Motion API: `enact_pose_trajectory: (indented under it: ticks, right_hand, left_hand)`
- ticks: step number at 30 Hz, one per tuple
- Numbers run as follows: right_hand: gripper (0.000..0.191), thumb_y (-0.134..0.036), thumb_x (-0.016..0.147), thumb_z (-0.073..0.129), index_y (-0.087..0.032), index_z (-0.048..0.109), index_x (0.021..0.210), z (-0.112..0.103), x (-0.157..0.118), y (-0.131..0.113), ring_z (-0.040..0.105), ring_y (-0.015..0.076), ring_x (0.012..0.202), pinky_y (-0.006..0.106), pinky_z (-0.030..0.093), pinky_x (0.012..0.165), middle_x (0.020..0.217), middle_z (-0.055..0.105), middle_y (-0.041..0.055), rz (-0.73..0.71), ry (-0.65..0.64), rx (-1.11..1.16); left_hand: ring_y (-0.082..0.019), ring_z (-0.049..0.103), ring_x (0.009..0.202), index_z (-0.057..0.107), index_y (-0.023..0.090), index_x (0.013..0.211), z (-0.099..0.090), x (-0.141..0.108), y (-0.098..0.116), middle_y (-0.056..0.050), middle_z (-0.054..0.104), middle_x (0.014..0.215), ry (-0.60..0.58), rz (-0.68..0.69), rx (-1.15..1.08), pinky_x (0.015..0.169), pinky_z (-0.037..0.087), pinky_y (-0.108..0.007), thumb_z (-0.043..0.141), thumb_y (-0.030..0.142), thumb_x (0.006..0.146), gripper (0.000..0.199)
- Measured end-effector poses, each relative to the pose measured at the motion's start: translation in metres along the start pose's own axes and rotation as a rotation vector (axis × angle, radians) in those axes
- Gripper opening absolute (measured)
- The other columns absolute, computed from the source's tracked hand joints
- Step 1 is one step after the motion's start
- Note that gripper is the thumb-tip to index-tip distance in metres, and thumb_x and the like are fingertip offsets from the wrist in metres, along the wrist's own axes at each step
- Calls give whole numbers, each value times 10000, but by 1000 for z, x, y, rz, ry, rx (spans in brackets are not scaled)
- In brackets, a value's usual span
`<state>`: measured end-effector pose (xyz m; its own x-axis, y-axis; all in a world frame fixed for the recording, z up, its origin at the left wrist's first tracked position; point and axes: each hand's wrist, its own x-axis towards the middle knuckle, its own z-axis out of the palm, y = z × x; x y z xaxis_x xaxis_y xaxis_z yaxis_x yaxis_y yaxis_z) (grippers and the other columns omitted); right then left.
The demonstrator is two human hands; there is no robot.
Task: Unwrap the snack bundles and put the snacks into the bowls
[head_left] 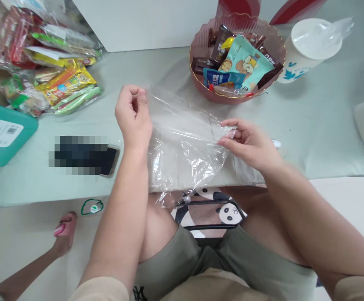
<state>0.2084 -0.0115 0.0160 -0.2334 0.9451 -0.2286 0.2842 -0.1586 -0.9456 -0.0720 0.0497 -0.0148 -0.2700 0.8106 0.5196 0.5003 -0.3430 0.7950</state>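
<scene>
While left hand and right hand each pinched one clear plastic bag, I logged remotely: spread between them, stretching seemingly done, no opening yet evident; pink bowl beyond right hand.

On the pale green tabletop, a pink ribbed bowl with a wavy gold rim holds wrapped snacks; just beside it stands a white cup with blue leaf shapes, clear plastic jutting from its top. At the left lie bright snack packets; nearer are a teal container with a white label and a dark phone; below, a pink slipper shows on the floor, near a green ring.
</scene>
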Motion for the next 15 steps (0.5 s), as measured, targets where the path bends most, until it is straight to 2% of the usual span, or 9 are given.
enact_pose_trajectory:
  ticks: [8,10,12,15]
  right_hand:
    - [347,-376,806,758,-191,689,1091,-11,-4,-7,433,84,512,270,327,487,776,721,26,53,-13,-34]
    - [331,-375,815,758,-198,701,1089,-16,-5,-7,468,101,521,276,353,486,763,718,31,73,-30,-87]
    - [301,-392,829,752,-208,714,1064,-21,-6,-5,589,146,620,292,441,537,821,739,54,48,-13,-134]
    - [288,-452,868,712,-232,717,1054,-23,-7,0,701,222,907,328,557,677,1033,761,88,-86,115,-139]
  left_hand:
    - [-66,336,656,516,185,865,1,2,4,53,391,708,34,-33,-79,620,275,-288,492,831,829,648]
    - [-62,328,663,513,185,855,2,2,1,51,384,710,8,-45,-118,617,271,-277,504,860,801,677]
    - [-67,320,648,518,193,839,3,1,1,48,384,696,-90,-73,-143,594,265,-275,536,891,763,702]
    - [-88,344,604,537,216,815,7,-4,8,37,417,670,-300,-113,-149,554,276,-286,591,871,790,657]
